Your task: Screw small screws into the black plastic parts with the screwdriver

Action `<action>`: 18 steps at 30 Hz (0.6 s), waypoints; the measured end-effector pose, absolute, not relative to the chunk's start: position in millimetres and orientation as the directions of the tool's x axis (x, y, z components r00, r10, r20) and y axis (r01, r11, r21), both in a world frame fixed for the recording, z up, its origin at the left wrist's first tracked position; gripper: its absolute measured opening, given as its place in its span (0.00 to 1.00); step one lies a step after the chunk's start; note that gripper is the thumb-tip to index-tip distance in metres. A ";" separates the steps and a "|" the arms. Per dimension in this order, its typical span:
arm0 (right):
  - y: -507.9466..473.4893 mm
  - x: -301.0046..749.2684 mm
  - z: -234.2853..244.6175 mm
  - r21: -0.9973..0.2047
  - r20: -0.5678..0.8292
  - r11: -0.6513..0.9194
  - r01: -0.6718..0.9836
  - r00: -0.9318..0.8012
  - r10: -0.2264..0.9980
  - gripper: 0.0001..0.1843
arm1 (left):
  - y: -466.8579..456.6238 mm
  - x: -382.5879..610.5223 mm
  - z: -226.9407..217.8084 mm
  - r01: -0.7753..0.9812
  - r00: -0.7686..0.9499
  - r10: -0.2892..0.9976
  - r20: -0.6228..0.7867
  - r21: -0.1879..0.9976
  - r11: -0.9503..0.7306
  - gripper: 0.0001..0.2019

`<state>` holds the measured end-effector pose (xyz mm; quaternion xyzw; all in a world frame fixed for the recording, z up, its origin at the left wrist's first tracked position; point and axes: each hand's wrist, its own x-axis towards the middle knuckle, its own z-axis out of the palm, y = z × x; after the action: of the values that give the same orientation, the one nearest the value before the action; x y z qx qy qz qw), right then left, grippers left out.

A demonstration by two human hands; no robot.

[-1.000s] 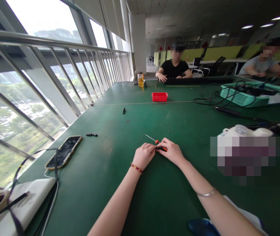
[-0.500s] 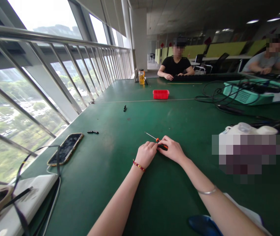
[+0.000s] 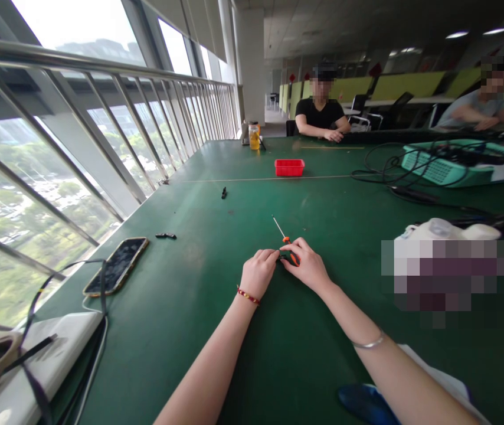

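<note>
My right hand [image 3: 307, 267] is closed around a screwdriver [image 3: 286, 240] with an orange and black handle. Its thin metal shaft points away from me and a little left, above the green table. My left hand [image 3: 259, 273] is closed, its fingertips pinching a small black part [image 3: 281, 257] right beside the right hand's fingers. Most of that part is hidden, so its kind cannot be made out. Farther left on the table lies a black jointed piece [image 3: 166, 236], and another small black piece [image 3: 224, 192] is beyond it.
A red tray [image 3: 290, 168] sits farther back on the green table [image 3: 199, 307]. A phone [image 3: 117, 265], cables and a white power strip [image 3: 57, 348] are at the left. A teal basket [image 3: 433, 171] with black cables stands back right. Two people sit across the table.
The screwdriver has turned so its shaft points more straight ahead. My hands have parted slightly, and the black part now shows between them. The person opposite has shifted their arms.
</note>
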<state>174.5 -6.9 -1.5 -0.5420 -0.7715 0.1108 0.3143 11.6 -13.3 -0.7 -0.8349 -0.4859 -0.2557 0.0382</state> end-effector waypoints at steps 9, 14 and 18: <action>-6.9 173.0 -3.9 -0.524 0.445 0.473 0.709 -0.246 0.861 0.09 | -10.2 11.5 -4.4 0.850 0.381 0.714 0.587 0.080 -0.520 0.11; -5.1 174.0 -5.3 -0.549 0.437 0.459 0.699 -0.229 0.870 0.10 | -10.5 11.4 -5.1 0.840 0.383 0.698 0.605 0.087 -0.536 0.12; -2.5 175.2 -7.2 -0.595 0.445 0.460 0.659 -0.207 0.871 0.09 | -9.8 12.4 -6.8 0.824 0.357 0.704 0.614 0.148 -0.547 0.13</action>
<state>175.2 -2.5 -7.2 -0.5004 -0.7644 0.1393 0.3820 12.4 -9.8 -6.8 -0.8184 -0.4666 -0.3220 0.0934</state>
